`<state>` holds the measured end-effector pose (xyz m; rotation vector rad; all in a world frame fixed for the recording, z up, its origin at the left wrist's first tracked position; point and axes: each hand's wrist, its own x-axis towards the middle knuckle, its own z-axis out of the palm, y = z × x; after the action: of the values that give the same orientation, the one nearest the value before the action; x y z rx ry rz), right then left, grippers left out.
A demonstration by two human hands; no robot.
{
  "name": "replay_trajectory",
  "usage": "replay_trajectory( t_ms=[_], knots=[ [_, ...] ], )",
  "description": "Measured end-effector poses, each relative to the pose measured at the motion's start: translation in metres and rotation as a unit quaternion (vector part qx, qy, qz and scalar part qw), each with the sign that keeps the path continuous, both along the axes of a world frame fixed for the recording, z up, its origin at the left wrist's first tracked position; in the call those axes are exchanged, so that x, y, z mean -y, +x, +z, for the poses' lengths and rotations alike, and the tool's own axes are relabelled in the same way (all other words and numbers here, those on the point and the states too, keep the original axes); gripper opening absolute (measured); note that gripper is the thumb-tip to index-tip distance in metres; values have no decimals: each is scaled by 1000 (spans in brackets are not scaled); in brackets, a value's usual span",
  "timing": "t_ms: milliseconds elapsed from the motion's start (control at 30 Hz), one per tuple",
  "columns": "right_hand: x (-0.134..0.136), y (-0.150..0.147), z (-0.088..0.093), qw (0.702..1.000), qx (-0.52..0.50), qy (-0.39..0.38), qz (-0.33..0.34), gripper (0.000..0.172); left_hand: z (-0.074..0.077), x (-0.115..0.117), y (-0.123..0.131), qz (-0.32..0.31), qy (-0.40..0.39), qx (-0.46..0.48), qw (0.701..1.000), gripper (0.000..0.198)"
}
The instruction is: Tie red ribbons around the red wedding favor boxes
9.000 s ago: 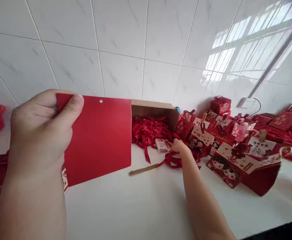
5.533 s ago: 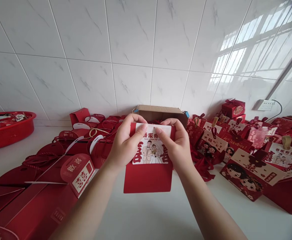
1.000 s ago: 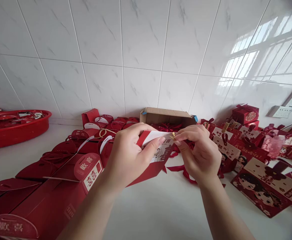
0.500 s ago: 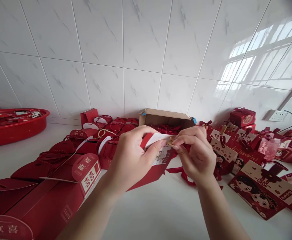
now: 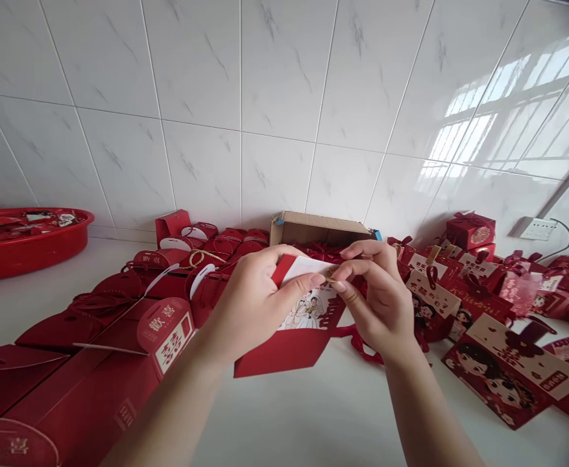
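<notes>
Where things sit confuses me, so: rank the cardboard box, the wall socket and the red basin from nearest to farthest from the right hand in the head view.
1. Cardboard box, just behind the right hand.
2. Wall socket, far right on the tiled wall.
3. Red basin, far left on the counter.

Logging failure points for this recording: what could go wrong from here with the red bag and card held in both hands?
1. The right hand pinches a small clip at the top edge with fingertips only; it could slip and drop among the red ribbon below.
2. The left hand holds the white card against the red bag with one thumb; the card may shift askew.
</notes>
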<state>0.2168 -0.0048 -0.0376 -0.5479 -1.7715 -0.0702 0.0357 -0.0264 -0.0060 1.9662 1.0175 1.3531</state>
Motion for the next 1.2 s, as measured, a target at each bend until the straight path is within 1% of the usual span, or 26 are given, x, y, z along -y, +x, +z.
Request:
replay_trajectory(
  t_ms=[100,267,400,500,567,633,700,767,833,900,933,1000,1067,1133,1200],
  knots=[
    [1,0,1,1000,0,-11,3,8,-1,-1,0,6,0,-3,1000,23],
    [3,0,3,1000,17,-12,-21,8,0,-1,2,22,6,-19,1000,24],
    [2,-4,4,1000,-18,4,-24,9,1,0,5,30,19,-31,999,23],
    [2,-6,3,998,-55,-2,-5,9,1,0,7,38,50,-33,997,19],
    [2,-5,3,996,-80,-43,15,12,0,0,9,47,83,-31,995,16],
    [4,-2,4,990,-85,-110,34,12,-1,0,11,51,111,-25,992,15],
    [6,2,5,979,-82,-179,59,9,-2,0,13,47,121,-15,991,19],
    [9,5,7,964,-95,-226,101,11,-2,-1,14,37,111,-3,993,27],
    [10,8,10,946,-110,-264,153,13,-3,-2,14,31,106,-1,994,30],
    [11,12,14,928,-101,-295,203,14,-3,-3,13,22,119,-12,993,27],
    [11,14,15,922,-89,-308,217,14,-2,-3,12,17,132,-18,991,24],
    [11,22,18,918,-60,-328,214,16,-1,-4,10,19,166,-18,986,22],
    [9,32,20,918,-35,-353,179,23,1,-4,7,36,205,-8,978,21],
    [8,42,20,909,-13,-387,156,35,1,-5,4,63,243,3,968,18],
    [7,49,20,894,7,-422,151,39,1,-6,1,91,273,13,958,17]
  ],
)
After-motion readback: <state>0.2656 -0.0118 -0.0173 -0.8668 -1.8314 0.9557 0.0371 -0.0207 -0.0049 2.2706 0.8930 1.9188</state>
